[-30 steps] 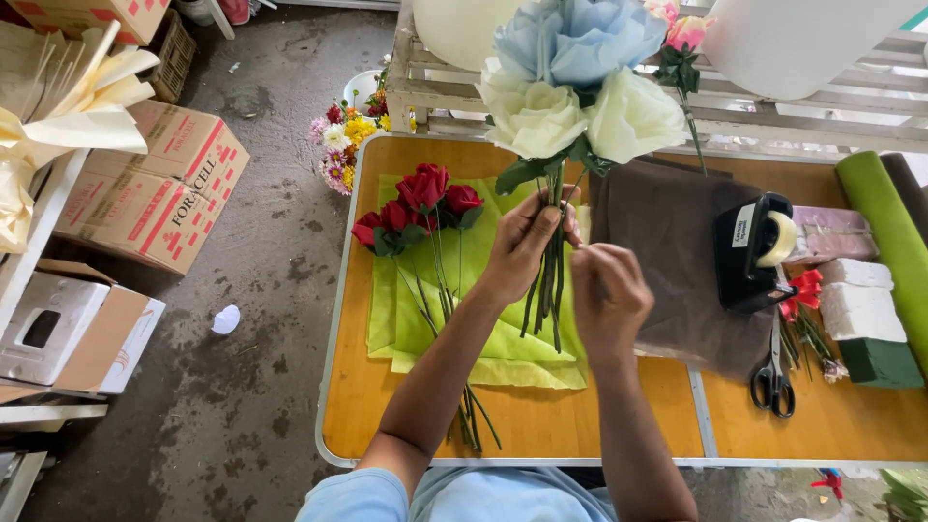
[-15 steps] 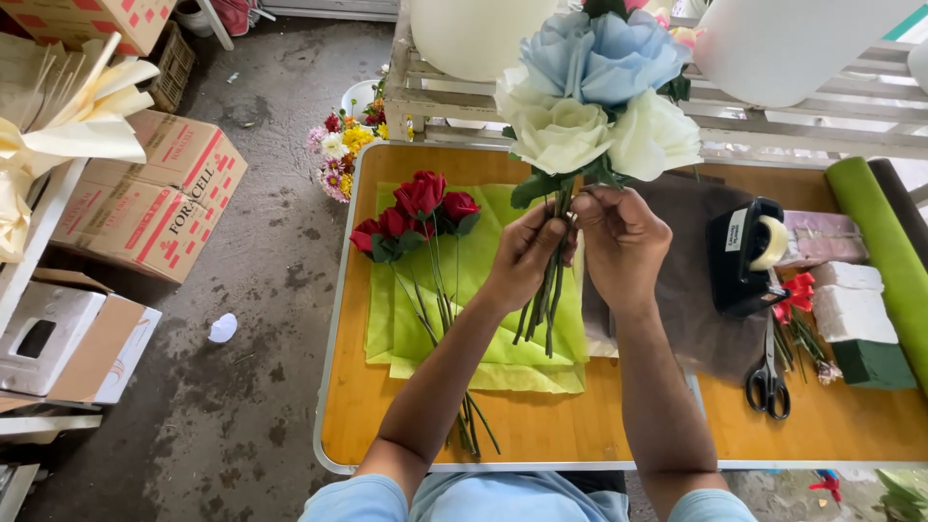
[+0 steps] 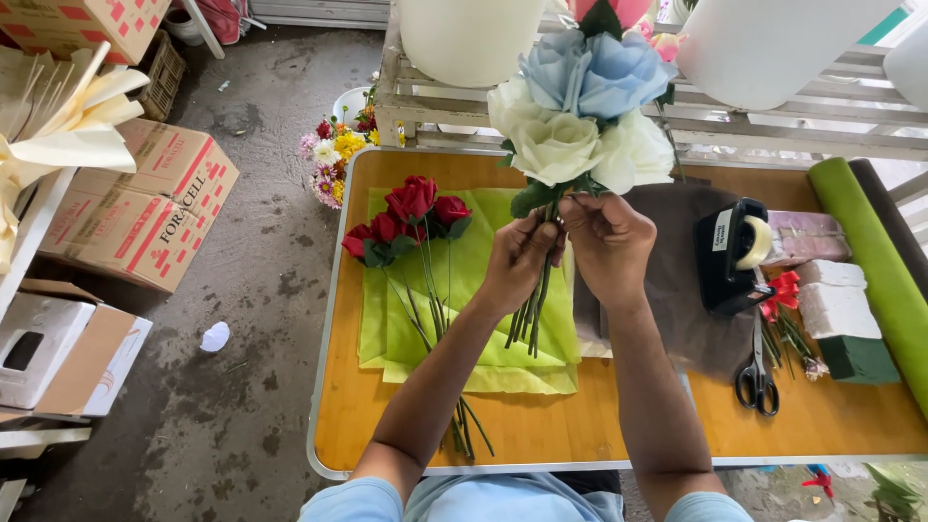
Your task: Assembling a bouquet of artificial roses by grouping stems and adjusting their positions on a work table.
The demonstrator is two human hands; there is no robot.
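Pale artificial roses [image 3: 580, 116], two light blue above and several cream-white below, form a bunch held upright over the middle of the table [image 3: 541, 435], its blooms raised toward the camera and its dark green stems [image 3: 532, 309] hanging down over a lime-green sheet of paper [image 3: 416, 333]. Left hand [image 3: 517, 261] wraps the stems just under the leaves, fingers clamped around them. Right hand [image 3: 609, 242] sits touching the same spot from the other side, its fingers [image 3: 580, 205] pinched together at the top of the stems, right beside the left thumb. On the green paper to the left lies a bunch of red roses [image 3: 406, 217], heads toward the far edge, stems running back toward the person. A brown sheet [image 3: 677, 280] lies under the right forearm. Near it, farther right, stand a black tape dispenser [image 3: 730, 256], black-handled scissors [image 3: 757, 377], a white block and a dark green foam block [image 3: 855, 358], with a green roll [image 3: 875, 261] along the right edge. Cardboard boxes [image 3: 145, 208] sit on the floor to the left.
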